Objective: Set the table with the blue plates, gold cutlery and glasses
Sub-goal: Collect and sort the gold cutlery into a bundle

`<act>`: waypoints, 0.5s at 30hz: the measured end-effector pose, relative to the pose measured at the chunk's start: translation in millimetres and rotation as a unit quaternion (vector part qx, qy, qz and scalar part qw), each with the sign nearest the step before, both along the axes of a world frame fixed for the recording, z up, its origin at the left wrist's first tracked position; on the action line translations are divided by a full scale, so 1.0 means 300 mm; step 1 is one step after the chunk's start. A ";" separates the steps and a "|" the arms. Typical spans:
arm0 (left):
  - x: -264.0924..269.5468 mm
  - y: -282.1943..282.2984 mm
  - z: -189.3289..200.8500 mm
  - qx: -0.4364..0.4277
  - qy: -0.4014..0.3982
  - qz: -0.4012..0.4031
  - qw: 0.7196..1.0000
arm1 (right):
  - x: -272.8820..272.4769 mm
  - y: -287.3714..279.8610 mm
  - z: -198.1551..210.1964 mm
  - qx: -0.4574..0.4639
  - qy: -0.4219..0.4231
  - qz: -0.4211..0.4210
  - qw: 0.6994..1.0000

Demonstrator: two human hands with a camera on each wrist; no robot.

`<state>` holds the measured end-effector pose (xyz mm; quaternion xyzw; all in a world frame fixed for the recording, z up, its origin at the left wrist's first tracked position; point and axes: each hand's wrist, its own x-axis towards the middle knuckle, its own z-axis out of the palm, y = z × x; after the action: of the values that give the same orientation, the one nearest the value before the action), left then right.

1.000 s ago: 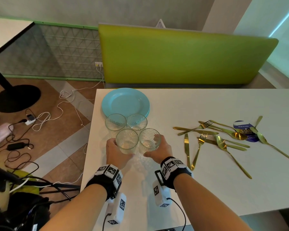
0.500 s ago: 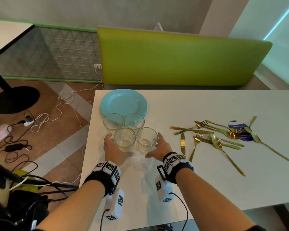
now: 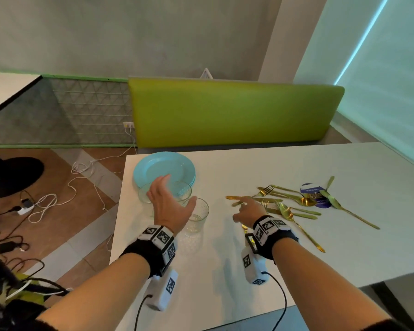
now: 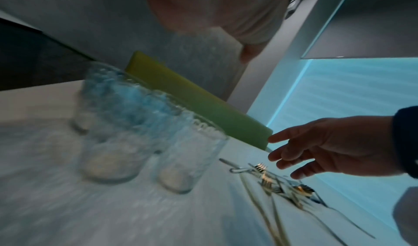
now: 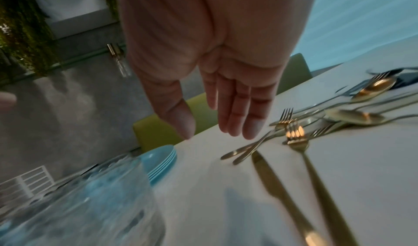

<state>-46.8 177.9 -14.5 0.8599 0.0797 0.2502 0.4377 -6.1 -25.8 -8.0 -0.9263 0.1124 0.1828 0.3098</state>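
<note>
Both hands have left the glasses [image 3: 197,215]. Left hand [image 3: 169,203], raised with fingers spread and empty, hovers over them, before the blue plates [image 3: 153,167]. Right hand [image 3: 247,207], fingers extended, empty, reaches above the gold cutlery [image 3: 294,206] on the table [image 3: 344,247].

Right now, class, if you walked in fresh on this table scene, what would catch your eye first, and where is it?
First, the bright lime-green padded bench back behind the white table. Next, the stack of round pale-blue plates at the table's far left corner, with clear textured drinking glasses clustered just in front, under the open left hand. Then the scattered shiny gold cutlery further right, where the open right hand reaches.
</note>
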 end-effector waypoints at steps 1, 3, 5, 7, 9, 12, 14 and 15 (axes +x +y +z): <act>0.026 -0.028 0.026 0.005 -0.005 -0.010 1.000 | 0.005 -0.030 0.015 -0.008 -0.006 -0.010 1.000; 0.081 -0.094 0.072 0.016 -0.005 -0.039 0.999 | 0.021 -0.093 0.043 -0.011 -0.016 -0.028 0.999; 0.140 -0.169 0.103 0.017 0.002 -0.084 0.996 | 0.041 -0.157 0.060 -0.013 -0.036 -0.041 0.998; 0.199 -0.249 0.120 0.006 0.028 -0.137 0.990 | 0.061 -0.224 0.069 -0.025 -0.049 -0.048 0.997; 0.261 -0.338 0.117 0.015 0.077 -0.170 0.982 | 0.086 -0.296 0.063 -0.038 -0.046 -0.051 0.997; 0.355 -0.471 0.085 0.025 0.179 -0.202 0.963 | 0.136 -0.417 0.028 -0.049 -0.032 -0.063 0.996; 0.412 -0.550 0.042 0.055 0.253 -0.217 0.941 | 0.171 -0.494 0.001 -0.040 -0.022 -0.080 0.996; 0.439 -0.584 0.017 0.075 0.285 -0.223 0.929 | 0.191 -0.528 -0.011 -0.034 -0.018 -0.084 0.996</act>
<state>84.9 2.7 -9.3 0.9210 -0.0113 -0.1043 0.3753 51.1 -184.3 -11.2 -0.9267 0.1905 0.1359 0.2939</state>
